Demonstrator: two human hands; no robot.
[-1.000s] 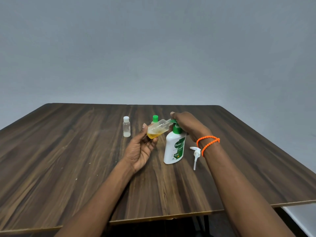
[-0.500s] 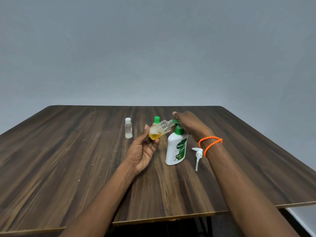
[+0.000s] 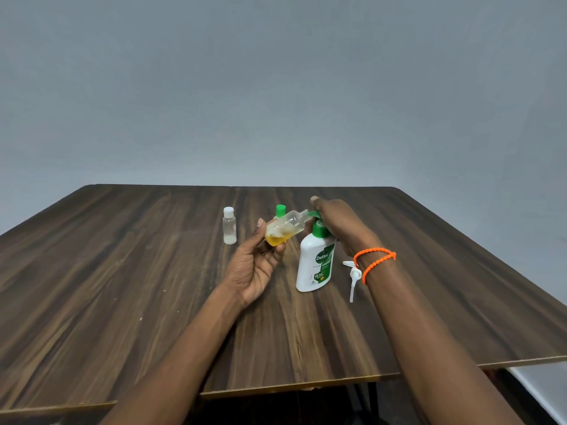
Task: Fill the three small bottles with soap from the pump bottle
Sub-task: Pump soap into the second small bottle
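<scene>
Dim, even, diffuse light; faint soft shadows on table; wide-angle bowing at edges; slight overall softness.

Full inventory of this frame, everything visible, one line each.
pump bottle: 1, white with green label and green pump, upright, table centre
tilted small bottle: 1, clear, uncapped, some yellow soap inside, mouth at the pump spout
white-capped small bottle: 1, clear, upright, left of the hands
green-capped small bottle: 1, mostly hidden behind the tilted one
loose pump head: 1, white, lying right of the pump bottle
table: 1, dark wood grain
wall: grey, behind the table
bracelet: 1, orange, on the right wrist
left hand: holds the tilted small bottle
right hand: on top of the pump
</scene>
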